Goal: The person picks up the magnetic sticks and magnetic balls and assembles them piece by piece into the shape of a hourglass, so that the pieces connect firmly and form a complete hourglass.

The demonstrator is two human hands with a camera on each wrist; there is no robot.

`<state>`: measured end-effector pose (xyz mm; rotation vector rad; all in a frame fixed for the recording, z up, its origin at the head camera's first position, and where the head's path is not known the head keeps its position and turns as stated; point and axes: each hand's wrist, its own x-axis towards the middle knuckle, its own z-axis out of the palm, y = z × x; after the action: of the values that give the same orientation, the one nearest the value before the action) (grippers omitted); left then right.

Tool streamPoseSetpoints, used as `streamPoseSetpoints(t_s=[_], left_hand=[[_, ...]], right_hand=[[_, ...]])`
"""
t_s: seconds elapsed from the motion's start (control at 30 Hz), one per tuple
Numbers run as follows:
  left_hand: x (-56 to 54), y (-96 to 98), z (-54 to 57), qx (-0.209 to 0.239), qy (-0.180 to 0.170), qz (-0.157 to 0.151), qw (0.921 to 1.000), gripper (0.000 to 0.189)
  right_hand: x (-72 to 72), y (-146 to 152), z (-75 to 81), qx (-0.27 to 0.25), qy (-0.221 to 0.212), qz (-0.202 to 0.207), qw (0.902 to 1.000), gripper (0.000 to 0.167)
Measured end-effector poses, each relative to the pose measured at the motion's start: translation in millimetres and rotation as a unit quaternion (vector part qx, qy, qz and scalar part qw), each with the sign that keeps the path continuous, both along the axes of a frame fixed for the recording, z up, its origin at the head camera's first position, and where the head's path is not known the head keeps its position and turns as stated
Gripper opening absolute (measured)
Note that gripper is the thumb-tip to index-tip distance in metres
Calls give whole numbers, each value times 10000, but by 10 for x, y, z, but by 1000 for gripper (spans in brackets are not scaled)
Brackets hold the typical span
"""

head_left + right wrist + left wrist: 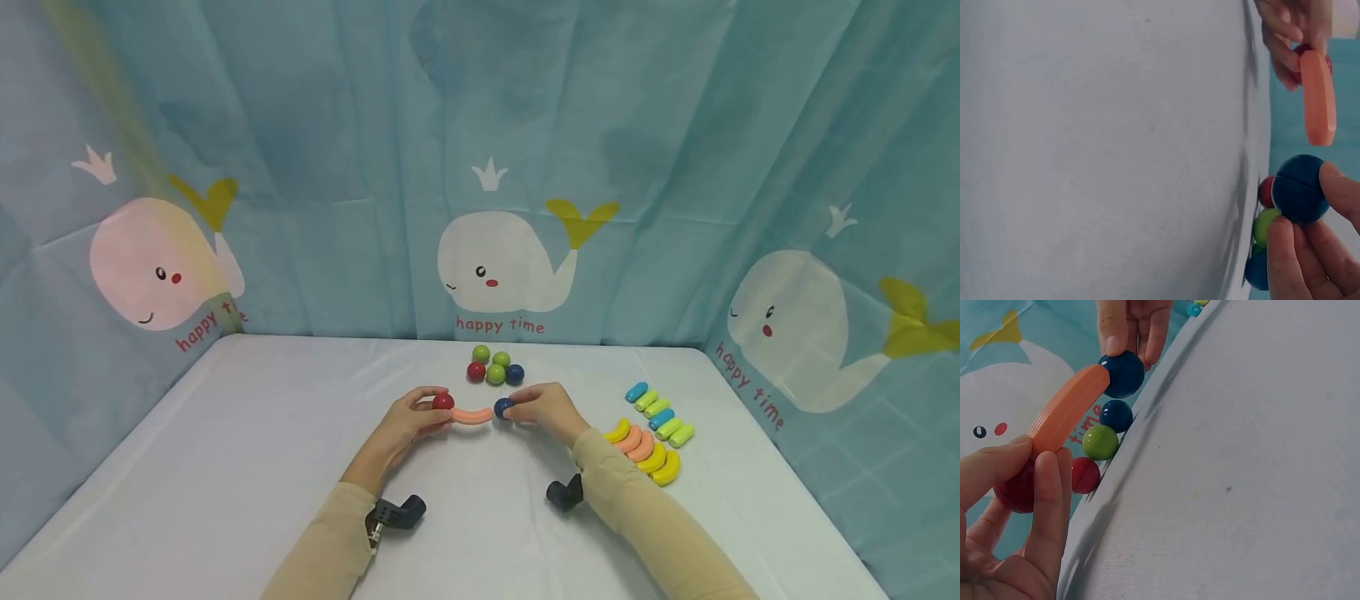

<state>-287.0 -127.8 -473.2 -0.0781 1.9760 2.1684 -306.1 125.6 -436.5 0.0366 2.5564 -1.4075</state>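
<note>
My left hand (406, 423) pinches a curved orange rod (1067, 411) near one end, where a red ball (443, 401) sits against it. That ball is partly hidden behind the fingers in the left wrist view. My right hand (546, 407) pinches a dark blue ball (1301, 189) between thumb and fingertips. The free end of the rod points at the blue ball, and a narrow gap shows between them in the right wrist view. Both hands are raised over the white table (465, 508), facing each other.
Behind the hands lie green balls (496, 373), another red ball (476, 372) and another blue ball (514, 374). At the right are several short blue and green rods (660, 413), with curved yellow and orange rods (654, 457) beside the right forearm. A whale-print curtain (337, 250) hangs behind.
</note>
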Motion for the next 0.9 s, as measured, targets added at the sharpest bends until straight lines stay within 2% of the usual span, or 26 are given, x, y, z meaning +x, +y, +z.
streamPoseSetpoints(t_s=[0.6,0.77,0.9], left_hand=[[-21,-6,-50,196,-88,-165,9996,57],[-20,5,-48,60,-144,-13,9999,55],[4,10,-50,-248,-47,71,9997,45]], right_hand=[[68,-52,34,-40,64,231,9997,31],[75,-57,43,64,16,215,9997,32],[66,-74,18,177,-107,132,9997,31]])
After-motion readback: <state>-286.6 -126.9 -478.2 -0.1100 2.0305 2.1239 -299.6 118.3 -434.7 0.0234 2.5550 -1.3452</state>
